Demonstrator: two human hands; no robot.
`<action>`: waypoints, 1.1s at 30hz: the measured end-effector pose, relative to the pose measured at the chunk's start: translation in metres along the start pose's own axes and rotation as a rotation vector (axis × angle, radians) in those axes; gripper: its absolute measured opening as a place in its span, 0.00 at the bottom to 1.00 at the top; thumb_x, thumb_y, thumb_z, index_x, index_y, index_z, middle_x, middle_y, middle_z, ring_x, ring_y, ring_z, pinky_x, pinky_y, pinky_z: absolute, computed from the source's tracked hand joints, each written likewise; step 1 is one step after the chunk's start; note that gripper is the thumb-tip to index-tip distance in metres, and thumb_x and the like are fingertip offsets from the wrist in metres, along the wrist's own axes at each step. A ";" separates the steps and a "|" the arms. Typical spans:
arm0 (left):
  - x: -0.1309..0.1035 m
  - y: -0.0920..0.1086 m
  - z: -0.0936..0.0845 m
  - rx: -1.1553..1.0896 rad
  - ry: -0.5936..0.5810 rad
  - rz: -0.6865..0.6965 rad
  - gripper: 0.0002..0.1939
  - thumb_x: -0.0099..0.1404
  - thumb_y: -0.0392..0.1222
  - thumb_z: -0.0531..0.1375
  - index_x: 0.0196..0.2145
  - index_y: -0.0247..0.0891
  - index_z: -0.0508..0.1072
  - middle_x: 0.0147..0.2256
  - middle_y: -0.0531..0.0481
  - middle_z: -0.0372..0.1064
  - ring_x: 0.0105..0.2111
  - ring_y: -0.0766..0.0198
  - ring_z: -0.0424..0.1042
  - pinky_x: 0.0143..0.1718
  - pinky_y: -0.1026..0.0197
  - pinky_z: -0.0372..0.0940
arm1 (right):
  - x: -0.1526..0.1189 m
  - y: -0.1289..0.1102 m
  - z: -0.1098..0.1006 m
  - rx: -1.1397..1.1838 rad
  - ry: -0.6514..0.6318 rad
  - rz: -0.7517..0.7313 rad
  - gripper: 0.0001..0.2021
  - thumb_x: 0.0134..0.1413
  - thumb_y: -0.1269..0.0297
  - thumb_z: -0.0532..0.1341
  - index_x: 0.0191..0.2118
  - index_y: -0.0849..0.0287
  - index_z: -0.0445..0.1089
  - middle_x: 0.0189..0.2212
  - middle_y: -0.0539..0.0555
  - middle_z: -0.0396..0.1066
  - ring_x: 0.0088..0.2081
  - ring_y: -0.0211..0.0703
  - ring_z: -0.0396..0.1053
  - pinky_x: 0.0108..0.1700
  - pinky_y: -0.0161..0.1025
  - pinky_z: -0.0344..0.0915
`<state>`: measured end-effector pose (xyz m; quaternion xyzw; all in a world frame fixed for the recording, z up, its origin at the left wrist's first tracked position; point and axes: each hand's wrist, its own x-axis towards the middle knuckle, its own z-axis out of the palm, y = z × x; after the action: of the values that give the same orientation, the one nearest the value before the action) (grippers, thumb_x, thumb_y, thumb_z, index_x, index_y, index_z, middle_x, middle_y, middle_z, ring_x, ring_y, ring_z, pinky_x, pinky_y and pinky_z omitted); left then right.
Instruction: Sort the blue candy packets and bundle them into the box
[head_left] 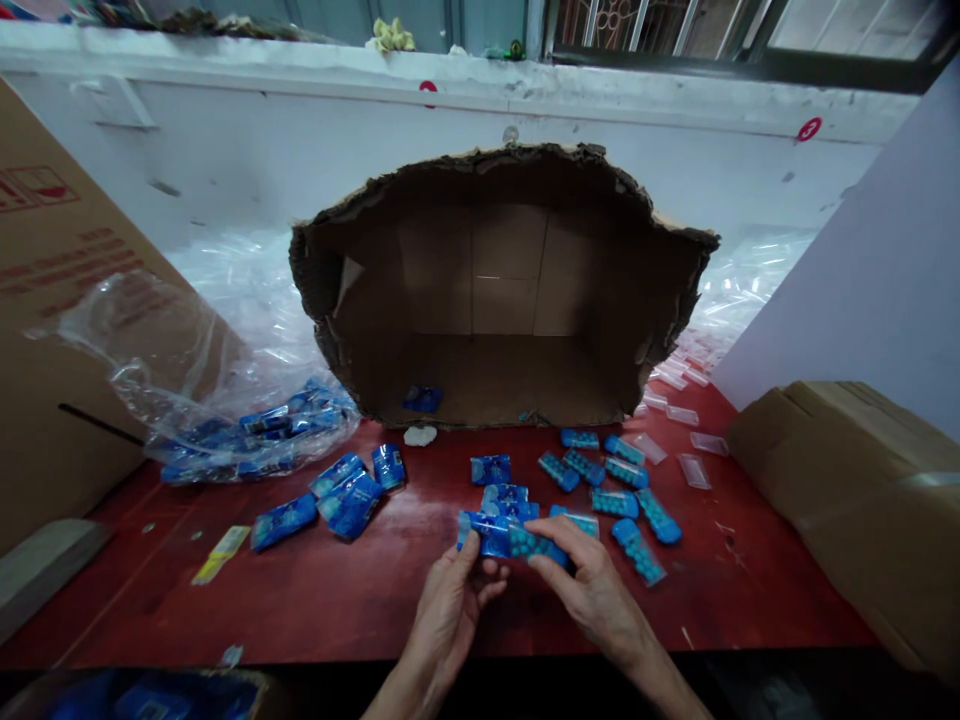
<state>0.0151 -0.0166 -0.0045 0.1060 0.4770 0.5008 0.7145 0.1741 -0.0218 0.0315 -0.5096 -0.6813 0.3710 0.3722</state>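
My left hand (448, 600) pinches a blue printed packet (480, 532) between thumb and fingers, above the near middle of the red table. From the right, my right hand (596, 590) grips a clear case with a blue end, full of small teal balls (525, 543). The case's left end meets the packet's right side; whether it is inside the packet I cannot tell. Just beyond my hands lie a few more blue packets (491, 470). Several ball-filled cases (615, 502) are spread to the right of them.
A torn-open cardboard box (502, 380) faces me at the back. Left are loose blue packets (352, 505), a clear plastic bag (187, 390) of packets and a yellow-handled tool (222, 554). Empty clear sleeves (694, 470) lie at right, beside a closed carton (847, 480).
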 end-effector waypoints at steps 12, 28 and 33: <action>0.001 -0.001 0.000 0.106 0.051 0.124 0.12 0.46 0.45 0.63 0.22 0.32 0.68 0.15 0.54 0.65 0.18 0.69 0.66 0.23 0.65 0.64 | 0.001 0.006 -0.003 0.129 -0.011 0.162 0.12 0.48 0.64 0.57 0.41 0.56 0.67 0.38 0.51 0.69 0.42 0.44 0.65 0.43 0.37 0.61; -0.001 -0.001 0.002 0.054 -0.018 0.040 0.12 0.49 0.45 0.62 0.22 0.32 0.68 0.16 0.53 0.65 0.20 0.68 0.66 0.23 0.66 0.64 | -0.001 0.015 -0.006 0.200 0.007 0.196 0.12 0.47 0.61 0.57 0.40 0.56 0.68 0.38 0.52 0.70 0.41 0.45 0.65 0.42 0.37 0.62; -0.003 -0.001 0.003 0.045 -0.052 0.020 0.12 0.51 0.46 0.60 0.22 0.32 0.68 0.16 0.53 0.65 0.20 0.69 0.66 0.23 0.67 0.64 | -0.002 0.015 -0.006 0.210 -0.007 0.202 0.13 0.48 0.61 0.56 0.40 0.56 0.68 0.38 0.52 0.69 0.41 0.45 0.65 0.41 0.37 0.62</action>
<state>0.0184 -0.0189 -0.0018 0.1397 0.4681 0.4941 0.7192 0.1856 -0.0198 0.0210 -0.5327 -0.5853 0.4773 0.3819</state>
